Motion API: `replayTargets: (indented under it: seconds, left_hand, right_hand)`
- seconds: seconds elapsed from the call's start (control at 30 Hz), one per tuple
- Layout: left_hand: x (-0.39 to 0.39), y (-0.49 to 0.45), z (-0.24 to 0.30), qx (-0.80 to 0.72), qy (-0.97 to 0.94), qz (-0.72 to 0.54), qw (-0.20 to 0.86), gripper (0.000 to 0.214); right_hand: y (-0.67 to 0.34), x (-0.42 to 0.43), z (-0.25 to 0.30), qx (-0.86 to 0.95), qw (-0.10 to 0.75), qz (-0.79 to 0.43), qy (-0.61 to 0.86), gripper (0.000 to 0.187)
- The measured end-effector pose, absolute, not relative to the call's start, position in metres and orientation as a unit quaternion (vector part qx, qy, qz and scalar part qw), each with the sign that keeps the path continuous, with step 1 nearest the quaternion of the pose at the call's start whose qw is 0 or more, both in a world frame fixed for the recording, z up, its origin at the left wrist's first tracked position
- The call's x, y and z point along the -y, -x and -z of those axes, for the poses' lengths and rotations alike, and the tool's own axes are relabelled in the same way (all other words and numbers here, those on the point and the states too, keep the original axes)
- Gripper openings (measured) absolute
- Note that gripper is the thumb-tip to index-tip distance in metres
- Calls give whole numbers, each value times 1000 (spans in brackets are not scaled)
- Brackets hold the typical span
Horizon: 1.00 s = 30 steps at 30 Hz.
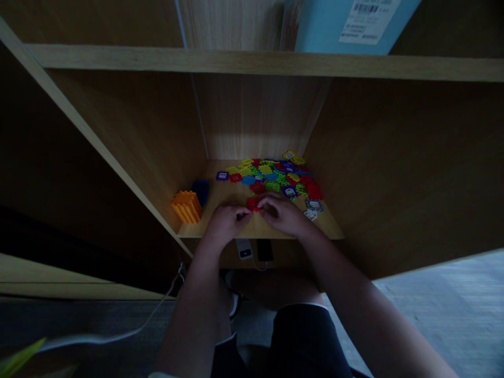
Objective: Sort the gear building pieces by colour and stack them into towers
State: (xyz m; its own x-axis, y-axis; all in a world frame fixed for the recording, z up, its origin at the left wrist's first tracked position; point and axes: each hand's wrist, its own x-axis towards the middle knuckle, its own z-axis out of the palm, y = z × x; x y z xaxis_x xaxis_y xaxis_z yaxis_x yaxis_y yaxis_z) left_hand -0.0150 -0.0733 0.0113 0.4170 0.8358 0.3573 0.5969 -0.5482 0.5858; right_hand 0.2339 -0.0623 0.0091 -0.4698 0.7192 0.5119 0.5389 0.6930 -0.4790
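Note:
Both my hands meet over the front of a wooden shelf [271, 227]. Between them is a red plastic toy piece [253, 204] with a notched edge. My right hand [280, 211] pinches it from the right with thumb and forefinger. My left hand [230, 223] is closed, its fingertips at the piece's left edge. Just behind lies a spread of notched plastic pieces [265, 169] in yellow, red, green, blue and purple. To the left stand a stack of orange pieces [186, 206] and a dark blue stack [200, 191].
Grey and white pieces [314, 205] lie near the right side wall. An upper shelf board [252, 64] crosses above, carrying a light blue box [346, 26]. Below the shelf front are a white device with a small display [244, 249] and a black phone-like slab [265, 250] with a cable.

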Motion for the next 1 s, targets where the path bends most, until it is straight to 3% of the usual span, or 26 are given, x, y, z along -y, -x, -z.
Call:
replayTargets:
  seconds: [0.37, 0.57, 0.8, 1.0]
  left_hand:
    - [77, 15, -16, -462, -796, -334, 203, 17]
    - [77, 16, -14, -481, -778, -354, 194, 23]
    - [76, 15, -18, -500, -769, -361, 170, 21]
    - [64, 13, -30, -505, -787, -339, 102, 21]
  right_hand:
    - [-237, 60, -4, 809, 388, -73, 435, 11]
    - [-237, 45, 1, 793, 343, 28, 503, 18]
    - [-233, 22, 3, 809, 322, 32, 490, 31]
    - [-233, 13, 6, 803, 315, 45, 504, 21]
